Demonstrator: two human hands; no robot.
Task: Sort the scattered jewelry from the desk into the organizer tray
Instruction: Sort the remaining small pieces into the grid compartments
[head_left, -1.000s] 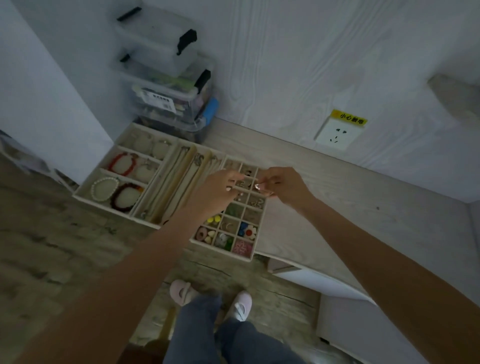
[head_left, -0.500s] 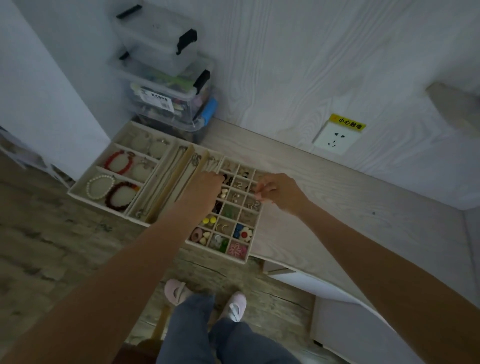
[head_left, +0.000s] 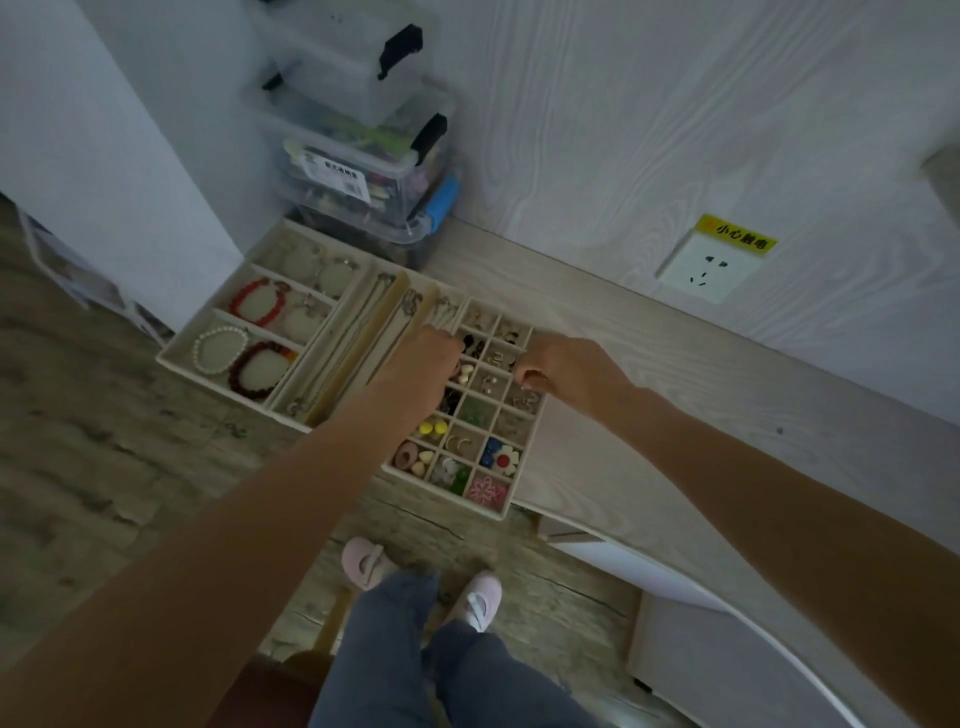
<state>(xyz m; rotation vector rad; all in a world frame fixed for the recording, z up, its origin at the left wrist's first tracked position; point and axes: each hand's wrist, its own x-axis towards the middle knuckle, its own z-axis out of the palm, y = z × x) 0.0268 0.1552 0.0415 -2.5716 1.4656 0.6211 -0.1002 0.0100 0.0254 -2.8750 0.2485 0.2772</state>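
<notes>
A pale wood desk runs along the wall, and three cream trays lie side by side at its left end. The bracelet tray on the far left holds four bracelets that can be counted: two red, one of white pearls, one dark red; paler pieces sit in its back cells, too dim to count. The middle tray has long slots with chains lying in them. The organizer tray, a grid three cells wide, sits at the desk's front edge and carries small earrings and charms, among them two yellow beads, a pink flower and a white flower.

Two clear storage boxes are stacked behind the trays, and one wall socket with a yellow label is set to the right.

The left hand hangs over the grid's left column with fingers curled downward; whether it holds anything cannot be told. The right hand hovers at the grid's right edge, fingers curled tight with thumb and forefinger pressed together; the piece between them, if any, is too small to see.
</notes>
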